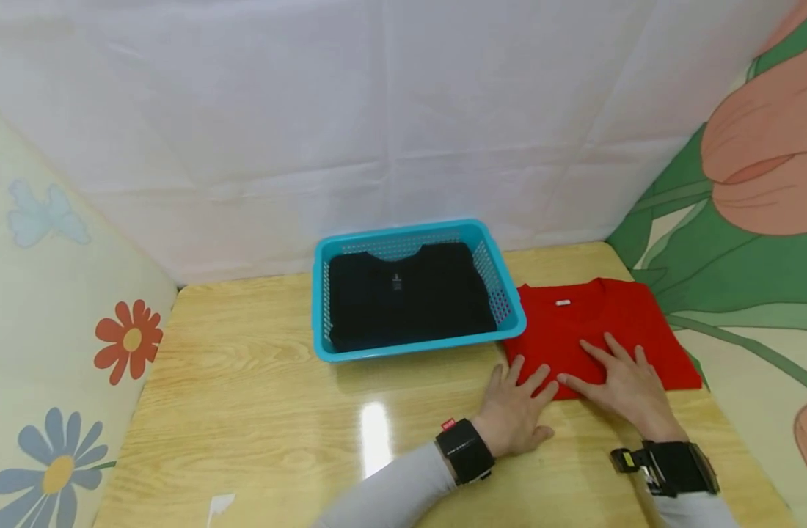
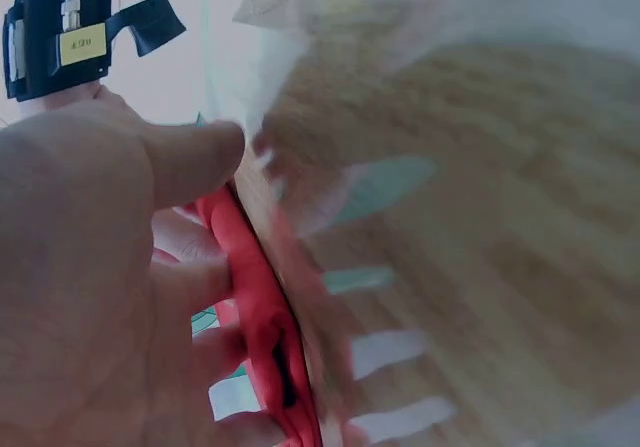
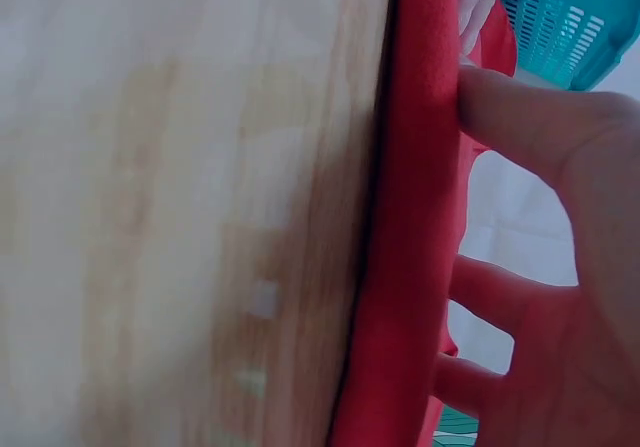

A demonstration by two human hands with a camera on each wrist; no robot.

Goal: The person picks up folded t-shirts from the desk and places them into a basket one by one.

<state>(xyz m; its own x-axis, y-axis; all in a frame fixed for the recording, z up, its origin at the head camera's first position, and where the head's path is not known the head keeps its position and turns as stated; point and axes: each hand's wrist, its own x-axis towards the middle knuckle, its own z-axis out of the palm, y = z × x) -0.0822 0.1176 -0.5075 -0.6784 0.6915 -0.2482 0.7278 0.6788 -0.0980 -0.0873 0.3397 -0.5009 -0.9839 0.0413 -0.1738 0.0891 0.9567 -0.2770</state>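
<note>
Indoor booth-like corner, exact kind unclear; wood-grain table; white cloth behind; flower-patterned walls either side

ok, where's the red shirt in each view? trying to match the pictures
Head: red shirt folded, right of centre, to the right of the blue basket.
Left wrist: red strip slanting down through the lower half, left of centre.
Right wrist: upright red band, right of centre, top to bottom.
Shared landmark: wooden tabletop, below the shirt in head, right of it in left wrist, left in right wrist.
</note>
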